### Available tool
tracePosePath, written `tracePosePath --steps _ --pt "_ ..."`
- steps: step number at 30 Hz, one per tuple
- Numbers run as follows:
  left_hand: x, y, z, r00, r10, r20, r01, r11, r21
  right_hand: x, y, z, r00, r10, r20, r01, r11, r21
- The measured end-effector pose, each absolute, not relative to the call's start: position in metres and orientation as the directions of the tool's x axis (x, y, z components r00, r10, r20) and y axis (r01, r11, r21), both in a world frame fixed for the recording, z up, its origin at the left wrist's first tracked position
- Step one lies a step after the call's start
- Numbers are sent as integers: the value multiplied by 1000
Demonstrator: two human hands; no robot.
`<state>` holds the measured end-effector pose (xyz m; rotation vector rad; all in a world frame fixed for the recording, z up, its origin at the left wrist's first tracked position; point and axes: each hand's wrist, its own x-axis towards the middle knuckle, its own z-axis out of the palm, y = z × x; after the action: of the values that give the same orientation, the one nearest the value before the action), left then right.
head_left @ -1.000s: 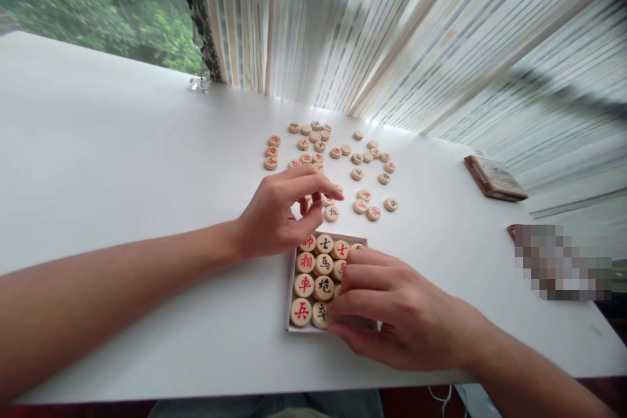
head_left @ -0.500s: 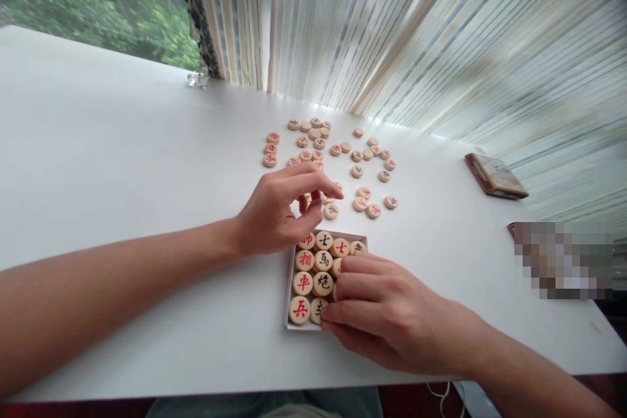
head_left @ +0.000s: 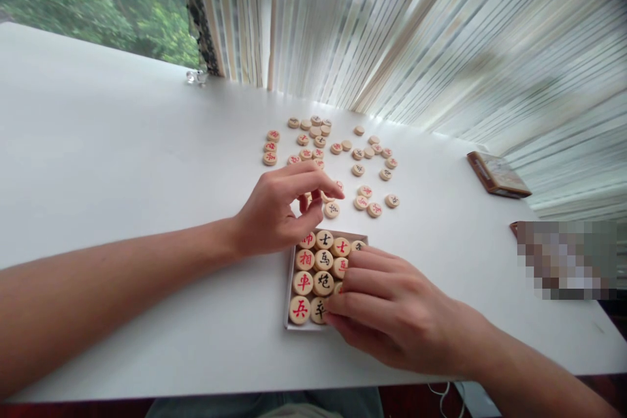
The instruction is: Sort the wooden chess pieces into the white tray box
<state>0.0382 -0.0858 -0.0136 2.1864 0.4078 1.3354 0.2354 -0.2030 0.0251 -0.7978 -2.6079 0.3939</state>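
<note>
A shallow box (head_left: 289, 304) near the table's front edge holds rows of round wooden Chinese chess pieces with red or black characters. My right hand (head_left: 386, 304) is over the box's right side, its fingers bent and close together. The fingertips and thumb are down beside a black-marked piece (head_left: 319, 309) in the front row; whatever they grip is hidden. My left hand (head_left: 279, 209) hovers past the box's far left corner, with index finger stretched out and thumb apart from it. No piece shows between them. It partly covers the loose pieces behind.
Many loose chess pieces (head_left: 361, 202) lie scattered on the white table (head_left: 147, 176) beyond the box. A small brown box (head_left: 499, 174) is at the right, with a blurred-out item (head_left: 563, 261) nearer. Striped curtains (head_left: 318, 26) hang along the far edge, beside a small clear object (head_left: 196, 77).
My right hand has shifted slightly right, uncovering more of the black-marked piece in the front row and a red one farther back. My left hand has hardly moved.
</note>
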Motion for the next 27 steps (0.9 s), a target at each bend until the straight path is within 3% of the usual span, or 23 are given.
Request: tracePosePath --steps 4,13,24,27 --pt "38 -86 -13 466 517 718 -14 -807 590 239 -201 22 -707 614 351 502 785 -362" --pt "38 -86 -13 472 525 708 2 -804 594 238 -200 18 -714 593 371 510 805 -303" --pt "38 -86 -12 467 519 717 -5 -809 588 239 -200 20 -711 598 370 499 800 -334" --pt "38 -86 -12 468 521 714 1 -808 589 243 -197 24 -656 619 432 509 786 -351"
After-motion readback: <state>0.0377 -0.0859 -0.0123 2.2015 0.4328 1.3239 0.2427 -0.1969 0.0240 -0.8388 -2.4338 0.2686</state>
